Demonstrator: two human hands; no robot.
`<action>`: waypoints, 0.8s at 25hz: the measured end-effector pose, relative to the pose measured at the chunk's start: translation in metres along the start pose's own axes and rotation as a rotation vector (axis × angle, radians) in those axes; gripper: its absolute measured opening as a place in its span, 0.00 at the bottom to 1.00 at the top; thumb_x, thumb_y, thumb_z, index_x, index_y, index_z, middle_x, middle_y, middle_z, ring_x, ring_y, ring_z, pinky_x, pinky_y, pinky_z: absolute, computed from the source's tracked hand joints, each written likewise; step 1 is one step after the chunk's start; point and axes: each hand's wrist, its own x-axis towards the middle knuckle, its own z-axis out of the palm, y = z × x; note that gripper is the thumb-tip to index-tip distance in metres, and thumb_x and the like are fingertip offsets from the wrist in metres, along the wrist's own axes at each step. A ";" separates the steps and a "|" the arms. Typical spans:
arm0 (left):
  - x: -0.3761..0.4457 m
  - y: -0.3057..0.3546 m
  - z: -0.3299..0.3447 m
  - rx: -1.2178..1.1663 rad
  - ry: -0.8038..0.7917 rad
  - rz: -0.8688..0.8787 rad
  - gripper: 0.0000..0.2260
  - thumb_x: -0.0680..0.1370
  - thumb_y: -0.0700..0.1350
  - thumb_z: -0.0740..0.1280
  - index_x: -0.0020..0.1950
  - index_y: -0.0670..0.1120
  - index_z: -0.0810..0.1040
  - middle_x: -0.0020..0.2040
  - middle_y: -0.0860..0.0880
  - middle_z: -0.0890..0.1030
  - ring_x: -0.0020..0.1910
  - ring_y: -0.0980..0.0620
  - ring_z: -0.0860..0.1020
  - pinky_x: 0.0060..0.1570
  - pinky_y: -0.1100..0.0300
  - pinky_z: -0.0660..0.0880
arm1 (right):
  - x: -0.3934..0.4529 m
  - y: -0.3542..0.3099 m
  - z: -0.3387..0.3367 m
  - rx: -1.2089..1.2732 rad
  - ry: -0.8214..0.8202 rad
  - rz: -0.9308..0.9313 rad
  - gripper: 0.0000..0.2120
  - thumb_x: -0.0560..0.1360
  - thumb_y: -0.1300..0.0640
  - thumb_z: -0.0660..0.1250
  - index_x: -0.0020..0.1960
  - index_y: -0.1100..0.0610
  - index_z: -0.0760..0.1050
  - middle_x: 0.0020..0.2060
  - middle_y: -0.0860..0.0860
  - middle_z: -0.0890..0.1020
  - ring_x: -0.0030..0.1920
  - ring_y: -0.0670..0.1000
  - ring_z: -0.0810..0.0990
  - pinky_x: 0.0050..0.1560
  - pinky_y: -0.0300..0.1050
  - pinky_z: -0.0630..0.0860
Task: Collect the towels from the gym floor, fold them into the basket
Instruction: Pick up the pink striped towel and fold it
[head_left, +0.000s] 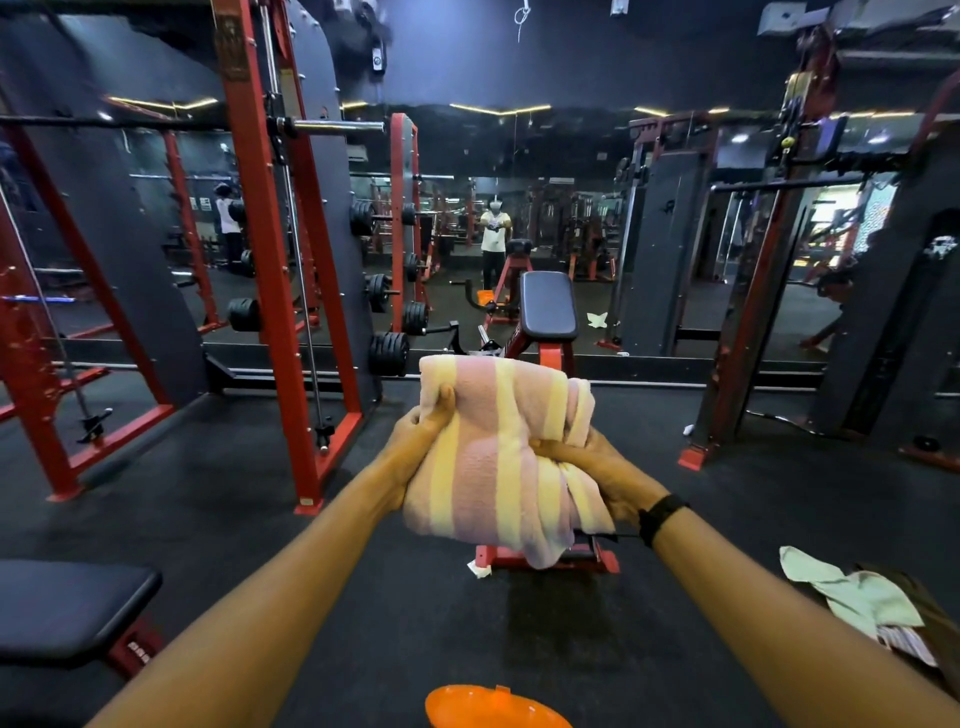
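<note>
A pink and yellow striped towel (498, 457) is held up in front of me, bunched and partly folded. My left hand (415, 441) grips its left edge with the thumb on top near the upper corner. My right hand (597, 473) grips the bunched right side. An orange basket (493, 709) shows only its rim at the bottom edge, below my arms. A pale green towel (857, 592) lies crumpled on the floor at the lower right, with another striped cloth (906, 644) just beyond it.
A black padded bench (548, 312) on a red frame stands behind the towel. A second bench (67, 608) sits at the lower left. Red racks (270, 249) with weight plates stand left, another machine (753, 312) right. A mirror wall (519, 218) is ahead.
</note>
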 end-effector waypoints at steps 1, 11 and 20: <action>0.003 -0.004 0.003 -0.006 0.029 -0.012 0.39 0.62 0.73 0.68 0.62 0.46 0.75 0.53 0.42 0.83 0.51 0.42 0.82 0.52 0.44 0.79 | 0.002 0.003 -0.002 -0.031 0.016 0.007 0.29 0.70 0.59 0.73 0.69 0.54 0.69 0.58 0.59 0.81 0.57 0.58 0.81 0.51 0.54 0.80; 0.025 -0.079 0.013 0.199 0.181 -0.065 0.29 0.77 0.64 0.54 0.72 0.51 0.63 0.66 0.47 0.73 0.61 0.46 0.74 0.64 0.44 0.70 | 0.011 0.072 -0.027 -0.292 0.193 -0.006 0.36 0.69 0.45 0.76 0.71 0.46 0.62 0.64 0.48 0.75 0.63 0.48 0.76 0.61 0.52 0.75; 0.041 -0.253 0.011 0.200 0.147 -0.257 0.22 0.80 0.63 0.53 0.70 0.53 0.65 0.65 0.50 0.74 0.62 0.49 0.74 0.64 0.46 0.71 | 0.003 0.229 -0.048 -0.223 0.205 0.248 0.28 0.75 0.54 0.70 0.71 0.48 0.60 0.62 0.44 0.74 0.61 0.42 0.74 0.59 0.40 0.73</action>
